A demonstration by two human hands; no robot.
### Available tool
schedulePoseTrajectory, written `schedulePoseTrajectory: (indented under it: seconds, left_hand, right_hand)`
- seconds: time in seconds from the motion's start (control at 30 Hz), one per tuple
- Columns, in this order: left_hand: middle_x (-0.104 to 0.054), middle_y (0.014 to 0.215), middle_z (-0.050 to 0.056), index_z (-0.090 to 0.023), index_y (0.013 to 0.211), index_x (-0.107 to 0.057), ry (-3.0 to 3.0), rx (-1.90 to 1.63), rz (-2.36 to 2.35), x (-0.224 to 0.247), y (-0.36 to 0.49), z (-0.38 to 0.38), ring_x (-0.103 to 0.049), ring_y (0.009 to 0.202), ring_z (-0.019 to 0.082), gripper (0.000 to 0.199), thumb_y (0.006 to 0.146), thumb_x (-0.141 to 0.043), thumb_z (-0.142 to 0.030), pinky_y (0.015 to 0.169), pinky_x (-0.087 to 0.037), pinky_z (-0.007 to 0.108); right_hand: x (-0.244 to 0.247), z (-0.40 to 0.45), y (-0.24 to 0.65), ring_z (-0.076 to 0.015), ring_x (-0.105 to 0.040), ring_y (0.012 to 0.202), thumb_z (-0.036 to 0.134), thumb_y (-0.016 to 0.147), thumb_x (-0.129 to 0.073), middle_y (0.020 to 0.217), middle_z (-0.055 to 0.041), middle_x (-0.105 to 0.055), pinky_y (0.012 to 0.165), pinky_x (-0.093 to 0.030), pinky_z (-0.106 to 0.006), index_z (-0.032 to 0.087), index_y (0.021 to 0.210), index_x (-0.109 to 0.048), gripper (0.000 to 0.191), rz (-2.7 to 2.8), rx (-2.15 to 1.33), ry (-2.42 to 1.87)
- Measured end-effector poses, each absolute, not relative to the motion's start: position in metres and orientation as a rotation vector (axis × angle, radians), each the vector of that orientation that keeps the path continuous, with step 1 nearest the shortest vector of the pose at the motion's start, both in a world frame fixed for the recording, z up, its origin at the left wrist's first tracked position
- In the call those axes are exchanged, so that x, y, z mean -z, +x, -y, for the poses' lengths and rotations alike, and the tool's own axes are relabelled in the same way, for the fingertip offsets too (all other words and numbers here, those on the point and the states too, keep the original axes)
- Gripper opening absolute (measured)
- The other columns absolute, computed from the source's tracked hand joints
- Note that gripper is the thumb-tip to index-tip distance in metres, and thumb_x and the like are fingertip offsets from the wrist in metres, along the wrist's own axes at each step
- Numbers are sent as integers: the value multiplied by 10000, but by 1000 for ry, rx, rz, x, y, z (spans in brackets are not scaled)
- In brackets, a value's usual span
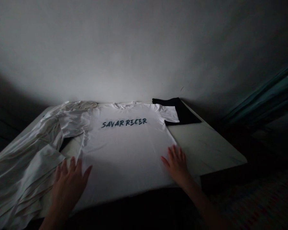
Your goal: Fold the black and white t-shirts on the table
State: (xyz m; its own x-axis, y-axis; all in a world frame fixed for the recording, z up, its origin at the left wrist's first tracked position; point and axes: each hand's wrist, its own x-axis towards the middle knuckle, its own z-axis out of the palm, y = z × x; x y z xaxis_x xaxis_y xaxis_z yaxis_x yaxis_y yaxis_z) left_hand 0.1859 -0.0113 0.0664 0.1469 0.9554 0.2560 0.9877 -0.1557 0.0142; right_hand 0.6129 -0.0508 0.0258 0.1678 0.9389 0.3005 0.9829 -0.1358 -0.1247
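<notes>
A white T-shirt (127, 153) with dark lettering across its chest lies spread on the table, collar towards the wall. Its lower hem reaches the table's near edge. My left hand (69, 183) is at the shirt's lower left side, fingers spread, between the shirt and a heap of pale cloth. On the opposite side my right hand (177, 164) rests on the shirt's right edge with its fingers apart. Neither hand grips anything. The shirt's right sleeve overlaps a folded black cloth (187, 113); the left sleeve touches the pale heap.
The pale, crumpled cloth (31, 159) covers the left part of the table and hangs towards me. Bare white tabletop (213, 148) shows on the right, ending in a rounded corner. A grey wall (134, 48) stands behind. Teal fabric (268, 92) hangs at the far right.
</notes>
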Motion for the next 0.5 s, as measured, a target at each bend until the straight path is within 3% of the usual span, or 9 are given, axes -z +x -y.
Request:
schedulePoseTrajectory:
  seconds: [0.13,0.23,0.4,0.5]
  left_hand:
    - [-347,1572,204,-29,1504,-345,-2451,353,1698,-78,261,-66,-269,1481,338,720,963,-286,-500,1179,-267,512]
    - [-334,1576,201,-36,1502,-354,-2486,316,1777,-68,270,-107,-279,1480,320,693,961,-279,-463,1174,-285,506]
    - [-324,1571,234,11,1490,-355,-2371,327,1866,-38,189,-93,-267,1480,337,756,937,-236,-491,1171,-290,519]
    - [-363,1532,289,53,1442,-402,-2281,353,1874,-37,177,-89,-283,1467,379,804,919,-244,-537,1166,-268,560]
  right_hand:
    - [-62,-57,562,-274,-316,1461,449,1015,-302,1573,-157,-360,1173,-277,-464,112,1490,-432,596,2117,-73,-1976]
    - [-71,-114,558,-289,-298,1467,425,1003,-364,1593,-176,-307,1176,-258,-465,88,1505,-392,605,1997,-134,-2111]
    - [-39,-84,614,-307,-262,1480,475,991,-348,1592,-191,-301,1201,-202,-467,65,1516,-365,667,1777,30,-2312]
    - [-29,-68,621,-392,-246,1471,539,971,-358,1562,-267,-313,1186,-170,-561,15,1487,-396,737,1682,126,-2386]
